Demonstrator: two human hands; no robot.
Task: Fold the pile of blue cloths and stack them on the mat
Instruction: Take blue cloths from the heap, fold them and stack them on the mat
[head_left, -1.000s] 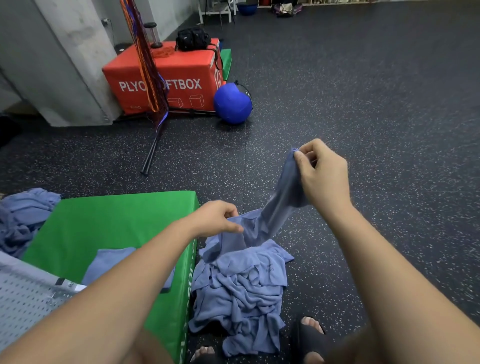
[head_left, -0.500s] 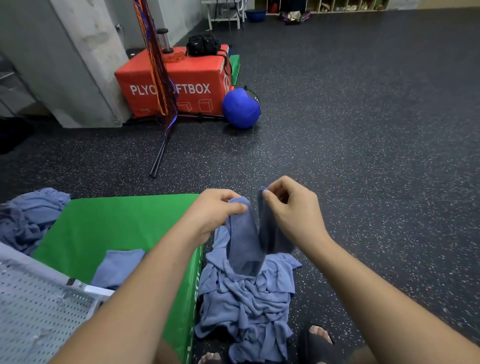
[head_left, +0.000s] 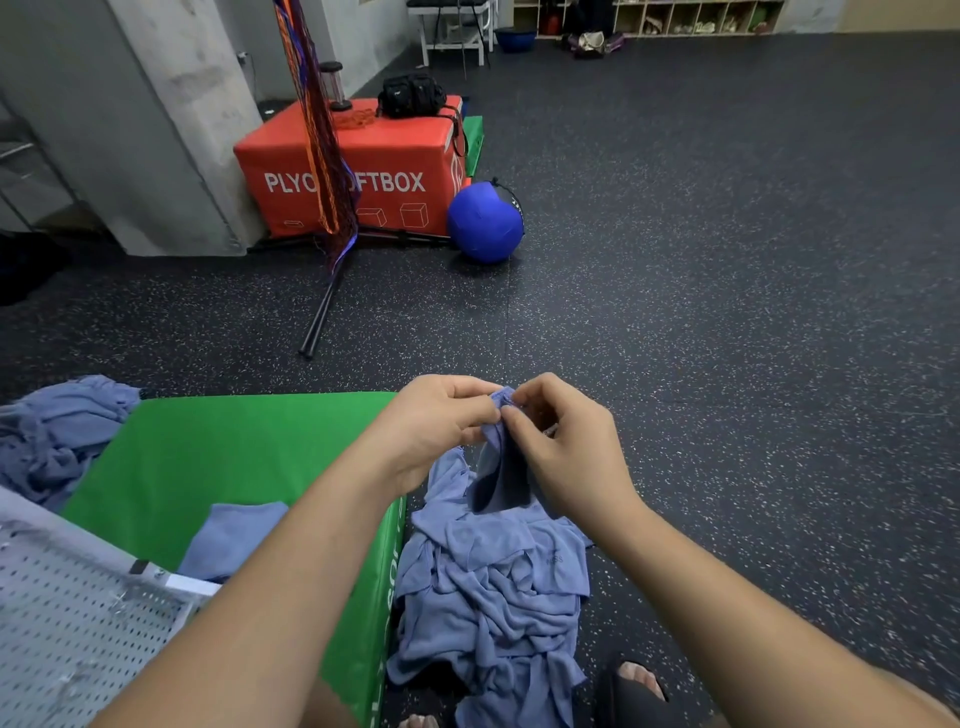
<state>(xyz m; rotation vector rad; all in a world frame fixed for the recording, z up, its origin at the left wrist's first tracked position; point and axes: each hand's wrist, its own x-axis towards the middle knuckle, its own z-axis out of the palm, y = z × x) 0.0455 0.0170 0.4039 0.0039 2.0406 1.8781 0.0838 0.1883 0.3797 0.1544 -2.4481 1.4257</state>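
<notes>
Left hand and right hand pinch a blue cloth by its top edge, over the pile beside the green mat — the red box reads "PLYO", "FTBOX"; the mat's side lettering seems unreadable.

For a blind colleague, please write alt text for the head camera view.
The left hand and the right hand pinch the top edge of one blue cloth above the pile of blue cloths on the dark floor. Beside the pile, a green mat holds one folded cloth.
</notes>
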